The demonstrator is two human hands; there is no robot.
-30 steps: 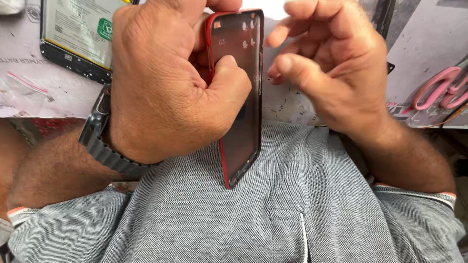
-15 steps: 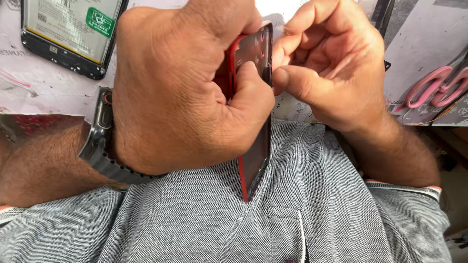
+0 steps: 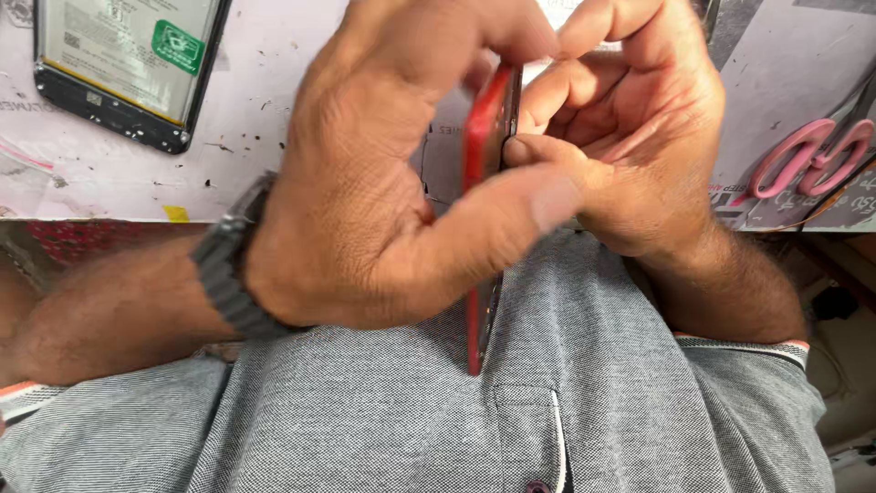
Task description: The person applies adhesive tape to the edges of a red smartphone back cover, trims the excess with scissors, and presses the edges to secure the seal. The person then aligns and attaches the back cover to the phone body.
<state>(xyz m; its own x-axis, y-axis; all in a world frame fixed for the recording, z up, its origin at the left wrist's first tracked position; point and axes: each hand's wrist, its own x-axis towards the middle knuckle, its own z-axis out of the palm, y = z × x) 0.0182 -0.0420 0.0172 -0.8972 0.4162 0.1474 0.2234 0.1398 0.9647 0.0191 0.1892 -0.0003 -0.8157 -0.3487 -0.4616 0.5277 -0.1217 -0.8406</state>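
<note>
Above the near edge of the bench, against the person's grey knit polo shirt [image 3: 383,429], a slim red phone frame with a dark inner face [image 3: 481,137] stands on edge, seen almost side-on, its lower end resting on the shirt just above the chest pocket. Only its thin red rim and a sliver of the dark side show; much of its length is hidden behind the thumb of the left hand [image 3: 365,201], which wraps the frame from the left with the thumb laid across its middle. That wrist wears a dark grey link watch band [image 3: 224,265]. From the other side the right hand [image 3: 639,137] closes narrowly, fingertips pinching at the frame's dark edge near the top. At the bench's far left corner lies an opened black phone body with a pale battery and a green sticker [image 3: 128,64]. Toward the right edge, well apart from the hands, lie pink-handled scissors [image 3: 808,155].
</note>
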